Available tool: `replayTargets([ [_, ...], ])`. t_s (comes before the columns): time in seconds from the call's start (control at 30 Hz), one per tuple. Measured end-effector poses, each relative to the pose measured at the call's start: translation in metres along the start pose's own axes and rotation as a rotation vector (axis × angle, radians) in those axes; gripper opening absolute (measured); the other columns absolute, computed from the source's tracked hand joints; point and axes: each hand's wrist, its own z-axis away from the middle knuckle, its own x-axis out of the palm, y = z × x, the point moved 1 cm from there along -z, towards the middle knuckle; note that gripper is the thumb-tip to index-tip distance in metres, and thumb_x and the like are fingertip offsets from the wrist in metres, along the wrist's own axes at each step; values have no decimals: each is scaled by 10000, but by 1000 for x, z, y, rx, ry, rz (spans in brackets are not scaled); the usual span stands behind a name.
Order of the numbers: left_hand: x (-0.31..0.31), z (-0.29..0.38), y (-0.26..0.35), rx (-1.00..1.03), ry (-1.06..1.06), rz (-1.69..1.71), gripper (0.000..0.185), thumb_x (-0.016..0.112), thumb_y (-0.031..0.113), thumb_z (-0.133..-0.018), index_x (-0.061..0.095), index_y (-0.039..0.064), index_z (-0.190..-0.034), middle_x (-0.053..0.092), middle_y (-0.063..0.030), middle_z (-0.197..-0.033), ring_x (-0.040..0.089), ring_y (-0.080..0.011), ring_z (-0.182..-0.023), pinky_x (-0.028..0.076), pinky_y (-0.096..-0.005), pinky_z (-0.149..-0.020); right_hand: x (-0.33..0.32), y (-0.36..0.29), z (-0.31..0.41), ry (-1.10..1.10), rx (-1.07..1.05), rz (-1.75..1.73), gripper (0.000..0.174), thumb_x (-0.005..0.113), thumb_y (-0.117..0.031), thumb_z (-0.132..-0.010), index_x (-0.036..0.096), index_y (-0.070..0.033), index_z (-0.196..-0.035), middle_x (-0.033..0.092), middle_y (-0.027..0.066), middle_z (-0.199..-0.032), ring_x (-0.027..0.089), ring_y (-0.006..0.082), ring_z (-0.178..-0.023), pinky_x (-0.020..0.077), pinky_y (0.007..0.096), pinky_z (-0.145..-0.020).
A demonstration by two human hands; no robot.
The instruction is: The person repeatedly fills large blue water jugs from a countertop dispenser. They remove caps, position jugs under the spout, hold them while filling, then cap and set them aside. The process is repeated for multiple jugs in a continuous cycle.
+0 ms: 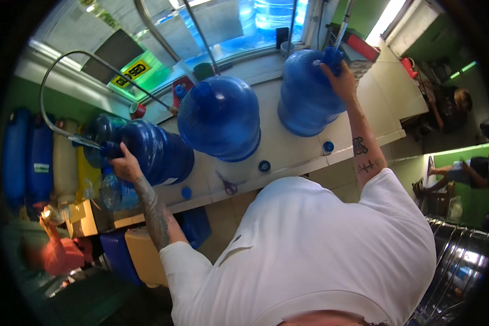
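Observation:
Three large blue plastic water jugs stand on the tiled counter (283, 157). My left hand (126, 165) is at the neck of the left jug (159, 150), where a metal filling pipe (81, 140) meets the mouth. The middle jug (224, 118), untouched by my hands, has a pipe at its neck too. At the right jug (307, 93), my right hand (340, 79) wraps the neck below another metal pipe (343, 28). Blue caps (328, 146) and a dark round cap (264, 166) lie near the counter's front edge, with scissors (229, 186) between them.
A red mug (137, 110) stands by the window sill. More containers (17, 159) line the left wall. A person in a red top (63, 254) is at the lower left; two other people are at the right. A shiny metal tank (456, 261) stands at the lower right.

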Motion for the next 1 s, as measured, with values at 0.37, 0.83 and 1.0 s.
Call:
replayTargets([
  [0.37, -1, 0, -1, 4, -16, 64, 795, 651, 598, -968, 555, -125, -1284, 718, -312, -1121, 710, -464, -1032, 560, -520, -890, -3, -5, -2, -4, -41, 16, 602, 742, -598, -897, 721, -40, -1125, 727, 221, -1081, 689, 416, -1039, 534, 480, -912],
  [0.83, 4, 0, -6, 22, 24, 40, 811, 661, 583, -966, 543, -134, -1326, 715, -313, -1130, 700, -464, -1044, 553, -519, -885, -3, -7, -1, -28, -6, -15, 622, 756, -590, -885, 717, -20, -1132, 726, 232, -1092, 687, 419, -1053, 535, 480, -929],
  [1.0, 2, 1, -4, 15, 9, 54, 795, 668, 588, -960, 578, -129, -1291, 723, -307, -1112, 709, -462, -1017, 561, -517, -875, -3, -5, 0, -28, -9, -9, 664, 746, -612, -882, 708, -1, -1140, 725, 235, -1089, 688, 409, -1061, 533, 485, -930],
])
